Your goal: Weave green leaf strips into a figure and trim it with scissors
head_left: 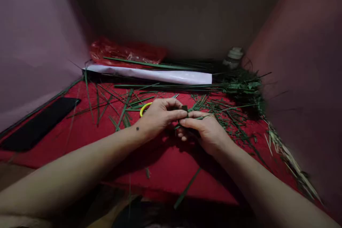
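Both hands meet over the middle of the red cloth (165, 164), closed around a small piece of dark green leaf strip (185, 109). My left hand (162, 114) pinches it from the left between thumb and fingers. From the right, my right hand (205, 126) grips its lower part, and a thin green strand (229, 108) runs out past that hand to the right. Fingers cover most of the piece, so its full shape is hidden. Just behind my left hand lie scissors with a yellow handle (142, 108), mostly covered; only a tip shows beyond the fingers.
Cut green bits (227, 114) litter the right side, with longer strips (125, 108) on the left. A white roll (160, 74), red plastic bag (128, 53), leafy bundle (245, 89) and pale-lidded jar (234, 57) line the back. A black flat slab (42, 123) lies left. Walls enclose three sides.
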`<control>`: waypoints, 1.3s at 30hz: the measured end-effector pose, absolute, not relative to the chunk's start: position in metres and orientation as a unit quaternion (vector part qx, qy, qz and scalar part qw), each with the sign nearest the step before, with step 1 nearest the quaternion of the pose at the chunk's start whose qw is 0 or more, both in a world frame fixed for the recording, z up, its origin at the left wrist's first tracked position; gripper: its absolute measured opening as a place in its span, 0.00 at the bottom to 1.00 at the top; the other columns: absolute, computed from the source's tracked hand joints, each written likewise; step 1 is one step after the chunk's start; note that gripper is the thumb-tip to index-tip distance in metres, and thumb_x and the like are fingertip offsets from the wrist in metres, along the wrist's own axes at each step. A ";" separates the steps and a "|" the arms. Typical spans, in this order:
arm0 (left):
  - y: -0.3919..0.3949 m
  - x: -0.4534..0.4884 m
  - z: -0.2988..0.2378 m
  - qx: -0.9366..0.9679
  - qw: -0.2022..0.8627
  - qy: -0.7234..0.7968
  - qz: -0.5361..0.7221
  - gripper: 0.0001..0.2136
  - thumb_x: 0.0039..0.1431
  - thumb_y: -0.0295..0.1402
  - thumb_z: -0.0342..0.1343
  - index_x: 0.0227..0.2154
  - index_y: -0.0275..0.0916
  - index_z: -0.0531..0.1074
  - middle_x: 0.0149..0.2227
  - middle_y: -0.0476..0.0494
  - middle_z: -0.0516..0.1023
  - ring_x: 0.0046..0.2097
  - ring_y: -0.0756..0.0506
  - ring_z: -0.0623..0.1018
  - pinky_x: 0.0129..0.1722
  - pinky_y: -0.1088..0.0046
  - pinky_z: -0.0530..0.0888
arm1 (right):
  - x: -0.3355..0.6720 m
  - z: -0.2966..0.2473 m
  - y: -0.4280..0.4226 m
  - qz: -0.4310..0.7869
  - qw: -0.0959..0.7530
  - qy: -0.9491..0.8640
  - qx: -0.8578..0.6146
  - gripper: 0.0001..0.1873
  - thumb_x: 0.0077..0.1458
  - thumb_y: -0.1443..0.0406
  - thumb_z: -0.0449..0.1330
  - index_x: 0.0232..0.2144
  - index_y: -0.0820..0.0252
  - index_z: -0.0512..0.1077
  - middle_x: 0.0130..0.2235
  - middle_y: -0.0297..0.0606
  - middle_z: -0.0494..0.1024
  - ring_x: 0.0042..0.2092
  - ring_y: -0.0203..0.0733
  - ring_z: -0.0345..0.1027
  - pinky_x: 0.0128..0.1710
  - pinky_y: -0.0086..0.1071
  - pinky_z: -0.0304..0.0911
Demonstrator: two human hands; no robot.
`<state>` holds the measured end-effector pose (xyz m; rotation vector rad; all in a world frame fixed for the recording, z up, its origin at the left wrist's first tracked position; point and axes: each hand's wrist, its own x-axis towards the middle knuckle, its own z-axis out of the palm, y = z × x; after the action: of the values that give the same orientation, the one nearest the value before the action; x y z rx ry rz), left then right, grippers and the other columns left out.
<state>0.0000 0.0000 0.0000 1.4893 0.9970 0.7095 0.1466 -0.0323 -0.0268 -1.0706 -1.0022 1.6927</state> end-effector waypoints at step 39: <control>0.003 0.020 -0.009 0.907 0.136 0.397 -0.031 0.10 0.52 0.32 0.45 0.26 0.36 0.72 0.27 0.40 0.76 0.29 0.45 0.73 0.26 0.72 0.63 | 0.183 -0.022 -0.003 0.594 0.623 -0.282 -0.424 0.12 0.39 0.69 0.65 0.25 0.63 0.65 0.21 0.34 0.72 0.22 0.36 0.68 0.17 0.24 0.59</control>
<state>0.0198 0.0026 -0.0090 2.6268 1.1497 -0.0906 0.1829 -0.0030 -0.0215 -0.9734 -0.6473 1.3629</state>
